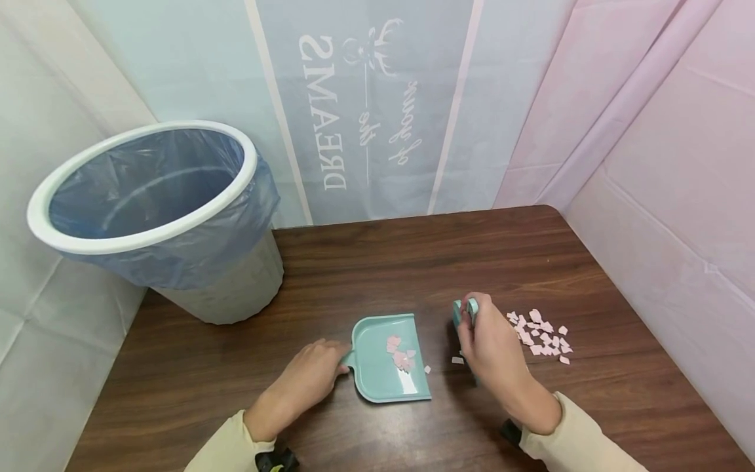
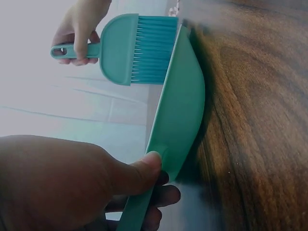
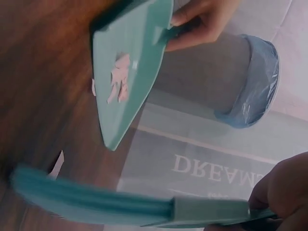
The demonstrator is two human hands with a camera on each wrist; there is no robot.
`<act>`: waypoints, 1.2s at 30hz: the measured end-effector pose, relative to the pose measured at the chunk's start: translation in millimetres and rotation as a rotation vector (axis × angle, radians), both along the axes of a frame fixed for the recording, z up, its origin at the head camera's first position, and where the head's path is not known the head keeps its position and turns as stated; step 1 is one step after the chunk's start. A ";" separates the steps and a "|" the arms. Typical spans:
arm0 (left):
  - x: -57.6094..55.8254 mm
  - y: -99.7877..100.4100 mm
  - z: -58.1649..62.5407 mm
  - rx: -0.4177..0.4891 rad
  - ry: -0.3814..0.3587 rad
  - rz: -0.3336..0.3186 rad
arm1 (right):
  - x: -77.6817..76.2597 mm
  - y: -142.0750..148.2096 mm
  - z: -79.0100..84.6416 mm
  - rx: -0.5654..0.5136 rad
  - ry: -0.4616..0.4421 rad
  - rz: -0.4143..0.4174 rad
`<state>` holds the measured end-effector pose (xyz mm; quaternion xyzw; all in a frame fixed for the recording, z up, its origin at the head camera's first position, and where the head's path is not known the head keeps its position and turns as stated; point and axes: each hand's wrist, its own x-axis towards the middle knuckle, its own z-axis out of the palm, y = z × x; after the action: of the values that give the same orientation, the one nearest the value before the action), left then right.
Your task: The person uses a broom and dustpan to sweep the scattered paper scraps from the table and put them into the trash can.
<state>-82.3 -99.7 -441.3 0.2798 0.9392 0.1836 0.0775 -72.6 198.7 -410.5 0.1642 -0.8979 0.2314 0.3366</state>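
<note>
My left hand (image 1: 312, 372) grips the short handle of a teal dustpan (image 1: 370, 370), thumb on top in the left wrist view. The pan lies low over the table with its straight edge facing right. A few pink paper scraps (image 1: 402, 360) lie in it. To the right, my right hand (image 1: 494, 347) holds a matching teal hand brush (image 2: 118, 50) by its handle, bristles (image 2: 155, 50) downward. In the right wrist view the bristles bend near the table. One scrap (image 1: 427, 370) lies just off the pan's edge, another (image 1: 457, 360) beside the brush.
A pile of pale pink paper scraps (image 1: 542, 337) is spread on the wooden table (image 1: 377, 262) right of my right hand. At the back left stands a trash bin (image 1: 236, 282) with a white rim and blue liner. Printed cloth (image 1: 377, 118) hangs behind the table.
</note>
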 end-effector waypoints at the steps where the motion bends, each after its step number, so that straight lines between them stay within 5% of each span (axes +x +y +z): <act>1: -0.3 0.0 0.3 0.000 -0.003 0.001 | 0.6 -1.0 -0.5 0.003 -0.003 0.002; 21: 0.7 0.4 0.4 -0.006 -0.024 0.020 | 4.4 -38.1 -6.5 -0.336 0.003 0.292; 26: 2.3 0.4 -0.5 -0.010 -0.020 0.019 | 0.9 -31.1 -0.6 -0.375 0.013 0.256; 36: 4.1 -0.2 -1.0 -0.024 0.001 0.025 | -6.3 -15.8 -2.1 -0.225 0.074 0.127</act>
<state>-78.1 -99.9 -442.3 0.2672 0.9447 0.1732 0.0783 -78.9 182.9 -412.6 0.1903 -0.8409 0.3454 0.3705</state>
